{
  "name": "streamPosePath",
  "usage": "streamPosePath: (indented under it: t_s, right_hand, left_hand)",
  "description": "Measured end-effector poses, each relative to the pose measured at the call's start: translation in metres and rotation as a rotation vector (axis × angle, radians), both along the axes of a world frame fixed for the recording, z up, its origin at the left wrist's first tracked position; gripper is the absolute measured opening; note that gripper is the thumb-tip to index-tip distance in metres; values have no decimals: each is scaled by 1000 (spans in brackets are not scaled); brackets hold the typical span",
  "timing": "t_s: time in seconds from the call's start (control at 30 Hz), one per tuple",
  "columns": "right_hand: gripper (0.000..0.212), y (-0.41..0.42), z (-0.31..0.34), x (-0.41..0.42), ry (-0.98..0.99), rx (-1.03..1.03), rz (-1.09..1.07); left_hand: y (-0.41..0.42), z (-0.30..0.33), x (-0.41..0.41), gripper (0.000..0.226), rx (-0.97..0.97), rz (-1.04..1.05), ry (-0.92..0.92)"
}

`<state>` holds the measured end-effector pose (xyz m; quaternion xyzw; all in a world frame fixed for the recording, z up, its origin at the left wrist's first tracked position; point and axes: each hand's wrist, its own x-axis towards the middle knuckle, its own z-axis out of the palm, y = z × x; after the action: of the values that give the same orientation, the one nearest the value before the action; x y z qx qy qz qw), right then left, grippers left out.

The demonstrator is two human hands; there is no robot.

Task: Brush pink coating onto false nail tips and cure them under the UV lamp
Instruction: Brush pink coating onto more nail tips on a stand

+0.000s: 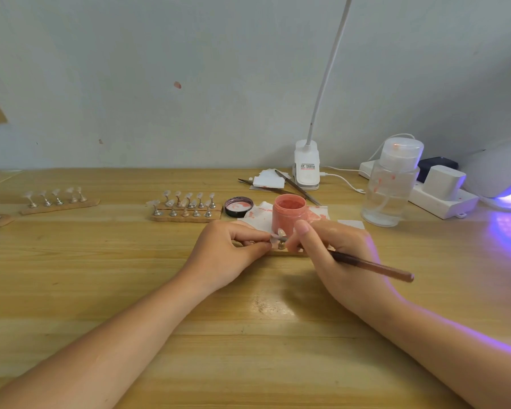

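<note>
Right now your left hand (pixel 242 246) pinches the nail tip (pixel 275 238) just before the pink jar (pixel 289 215); your right hand (pixel 331 246) grips the brush (pixel 372 265). It's likely light, springy: hold its stand.

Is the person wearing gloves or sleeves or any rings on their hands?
No. Both the left hand and the right hand are bare, with no gloves, rings, watch or bracelets showing. Both forearms are uncovered right down to the picture's edge, so no sleeves show. The nails look short and unpainted. Purple light falls along the right arm.
</note>
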<state>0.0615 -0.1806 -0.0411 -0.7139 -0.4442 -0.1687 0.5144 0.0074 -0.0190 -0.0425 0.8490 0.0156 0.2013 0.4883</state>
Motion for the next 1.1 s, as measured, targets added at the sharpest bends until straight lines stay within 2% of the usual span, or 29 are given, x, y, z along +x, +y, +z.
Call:
streamPosePath:
  t_s: [0.1, 0.23, 0.33, 0.47, 0.6, 0.7, 0.83, 0.97, 1.1]
  right_hand:
    - [39, -2, -3, 0, 83, 32, 26]
    - [33, 0, -1, 1, -17, -12, -15]
    - [40, -1, -2, 1, 68, -1, 25]
    - [30, -1, 0, 1, -9, -14, -8]
    - [37, -1, -1, 0, 88, -15, 24]
    - [30, -1, 1, 0, -25, -14, -2]
    - [34, -1, -1, 0, 77, -17, 18]
    - [31, 0, 0, 1, -18, -18, -14]
    - [42, -2, -2, 0, 85, -24, 15]
  left_hand:
    - [0, 0, 0, 18, -8, -5, 4]
    - [-1, 0, 0, 18, -20, 6, 13]
    - [-1, 1, 0, 13, -12, -7, 16]
    - [-1, 0, 1, 13, -13, 0, 21]
    - [-1, 0, 0, 12, 0, -2, 17]
    - [-1, 1, 0, 14, -5, 6, 13]
    - [-2, 1, 1, 13, -2, 6, 17]
    - [-1, 1, 0, 14, 1, 19, 24]
    - [-1, 1, 1, 16, 8, 22, 10]
